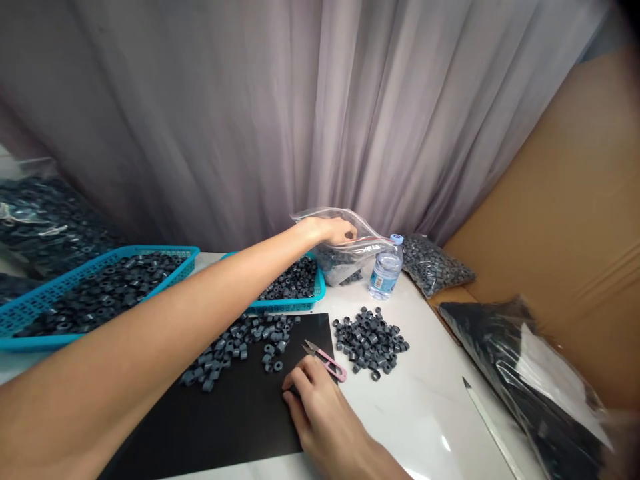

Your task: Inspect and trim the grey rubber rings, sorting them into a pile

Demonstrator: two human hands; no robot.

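Observation:
My left arm stretches across the table and my left hand [334, 231] is closed in a pinch at the mouth of a clear zip bag [345, 257] partly filled with small grey rings. What the fingertips hold is too small to make out. My right hand [314, 405] rests on a black mat [240, 413], fingers curled down, right beside pink thread snips [326, 360]. A heap of grey rings [239, 348] lies on the mat, and a second heap of rings [370, 340] lies on the white table.
Two blue baskets of rings stand behind the mat, the large basket [30, 313] at left and a smaller basket [293, 303] at centre. A water bottle [386, 270], a sealed ring bag [434, 265], a large black plastic bag [525, 373], a white blade [493, 427] and cardboard [565, 220] sit at right.

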